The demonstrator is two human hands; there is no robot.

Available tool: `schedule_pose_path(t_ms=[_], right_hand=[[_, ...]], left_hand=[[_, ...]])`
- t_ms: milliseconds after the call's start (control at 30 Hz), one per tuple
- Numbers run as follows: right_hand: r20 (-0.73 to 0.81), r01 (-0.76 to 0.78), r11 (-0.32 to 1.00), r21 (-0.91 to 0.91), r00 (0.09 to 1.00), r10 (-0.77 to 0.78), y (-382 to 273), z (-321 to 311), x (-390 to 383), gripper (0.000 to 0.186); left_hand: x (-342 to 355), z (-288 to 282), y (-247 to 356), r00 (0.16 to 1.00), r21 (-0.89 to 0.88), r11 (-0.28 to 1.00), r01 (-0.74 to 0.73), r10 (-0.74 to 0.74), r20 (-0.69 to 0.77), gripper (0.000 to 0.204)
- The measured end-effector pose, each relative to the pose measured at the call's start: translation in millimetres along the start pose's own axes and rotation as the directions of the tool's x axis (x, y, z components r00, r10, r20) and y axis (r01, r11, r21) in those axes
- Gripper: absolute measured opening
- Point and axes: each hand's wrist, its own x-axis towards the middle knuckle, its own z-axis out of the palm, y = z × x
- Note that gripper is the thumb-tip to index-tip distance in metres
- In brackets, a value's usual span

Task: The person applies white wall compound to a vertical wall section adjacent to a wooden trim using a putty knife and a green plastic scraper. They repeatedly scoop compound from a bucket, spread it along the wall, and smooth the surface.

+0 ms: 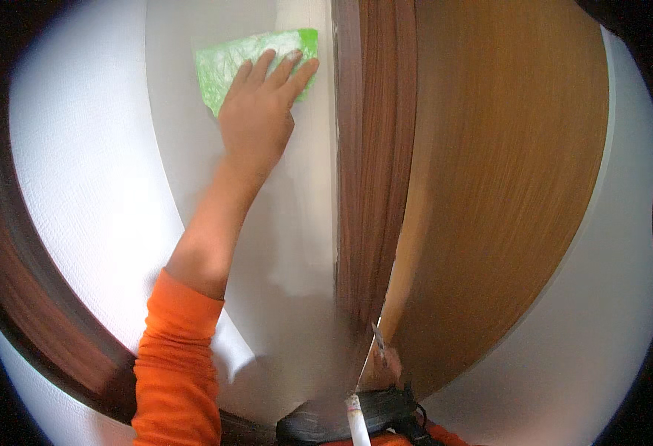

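My left hand (260, 111) is raised with its fingers spread over a flat green smoothing plate (226, 67) with a whitish, scuffed face. It presses the plate against a pale strip of wall (304, 193), close to the dark brown wooden trim. Low in the middle, my right hand (390, 366) is closed around a slim tool that looks like a cutter knife (379, 339), its tip pointing up along the edge between the trim and the lighter wood. Most of the right hand and forearm is hidden behind a dark strap-like thing (326, 420).
Dark brown trim (375, 149) runs upright beside a lighter brown wooden panel (505, 163). White textured wall covering (81, 141) lies at left, bordered by another dark brown frame (52, 297). A white stick (356, 422) with a darkened tip juts up at the bottom.
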Motion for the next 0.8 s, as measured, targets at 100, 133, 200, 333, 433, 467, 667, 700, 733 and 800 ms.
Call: schedule_pose_path(t_ms=[100, 133, 200, 333, 433, 467, 667, 700, 733, 800], right_hand=[[-0.005, -0.006, 1.000, 0.005, 1.000, 0.006, 10.4, 13.5, 2.6, 0.036], [-0.017, -0.009, 1.000, 0.013, 1.000, 0.009, 10.7, 19.1, 3.8, 0.035], [-0.019, -0.006, 1.000, 0.018, 1.000, 0.006, 10.4, 30.4, 4.8, 0.035], [-0.028, 0.018, 0.999, 0.028, 0.999, -0.017, 3.6, 52.4, -0.5, 0.035], [-0.050, 0.002, 1.000, 0.029, 0.999, 0.000, -2.5, 60.9, -1.4, 0.034], [-0.055, -0.002, 1.000, 0.031, 0.998, 0.003, -2.2, 61.5, -2.1, 0.034], [-0.045, 0.001, 0.999, 0.032, 0.999, 0.001, -1.6, 62.9, -4.4, 0.033], [-0.046, 0.004, 0.999, 0.032, 0.999, -0.002, -2.5, 62.1, -5.4, 0.033], [-0.045, 0.009, 0.999, 0.031, 0.999, -0.008, -2.1, 62.2, -6.1, 0.033], [-0.041, 0.010, 0.999, 0.037, 0.999, -0.009, -3.6, 61.6, -7.8, 0.033]], left_hand=[[-13.4, 5.8, 11.0, 1.000, -0.041, 0.999, 0.007, -0.007, -0.006, 0.062], [-15.6, 11.4, 14.4, 0.999, -0.049, 0.998, 0.028, -0.026, 0.047, 0.062], [-21.7, 20.2, 15.5, 1.000, -0.115, 0.993, 0.001, -0.004, -0.022, 0.063], [-39.9, 17.4, 1.1, 0.992, -0.085, 0.993, 0.081, -0.072, 0.105, 0.061], [-30.9, 23.9, -3.2, 1.000, -0.134, 0.991, 0.015, -0.011, 0.029, 0.058], [-31.0, 25.3, -1.7, 1.000, -0.145, 0.989, 0.009, -0.007, 0.009, 0.057], [-74.1, 14.3, 25.6, 0.990, -0.189, 0.978, 0.089, -0.067, 0.121, 0.057], [-84.4, 10.4, 32.1, 0.988, -0.196, 0.976, 0.097, -0.070, 0.140, 0.057], [-95.2, 6.0, 38.9, 0.985, -0.211, 0.971, 0.109, -0.077, 0.156, 0.057], [-120.7, -3.7, 53.6, 0.976, -0.244, 0.961, 0.132, -0.084, 0.200, 0.058]])
